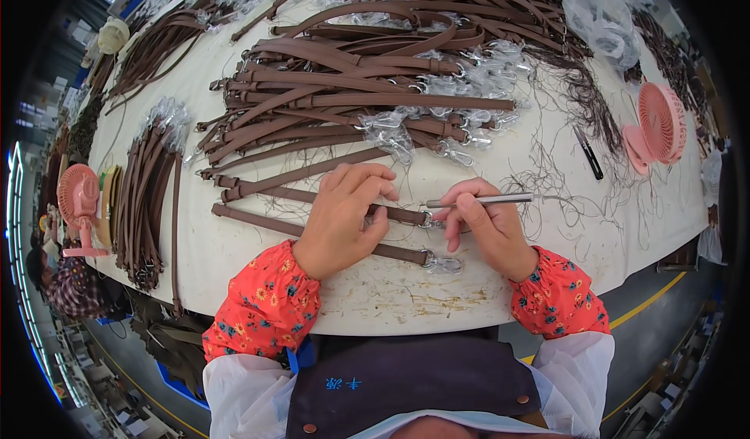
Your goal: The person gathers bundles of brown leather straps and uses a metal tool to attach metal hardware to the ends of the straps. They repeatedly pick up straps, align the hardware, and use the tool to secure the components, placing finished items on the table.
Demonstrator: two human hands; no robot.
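My left hand (341, 219) bends over a brown strap (405, 215), with curled fingers and the thumb against it. That strap ends in a metal clasp near my right hand (486, 225). My right hand is closed on a slim silver rod-shaped tool (504, 199), which lies across the fingers and points left over the strap's end; its exact kind cannot be made out. Closer to me, another brown strap (398, 253) passes beneath my left wrist; its clasp (443, 264) is wrapped in clear plastic.
Many brown straps (336, 99) with plastic-wrapped clasps are heaped beyond my hands. A strap bundle (144, 197) lies left by a pink fan (78, 205). On the right are a second pink fan (660, 123), a black pen-like tool (588, 154) and loose threads (562, 197) on the white table (625, 228).
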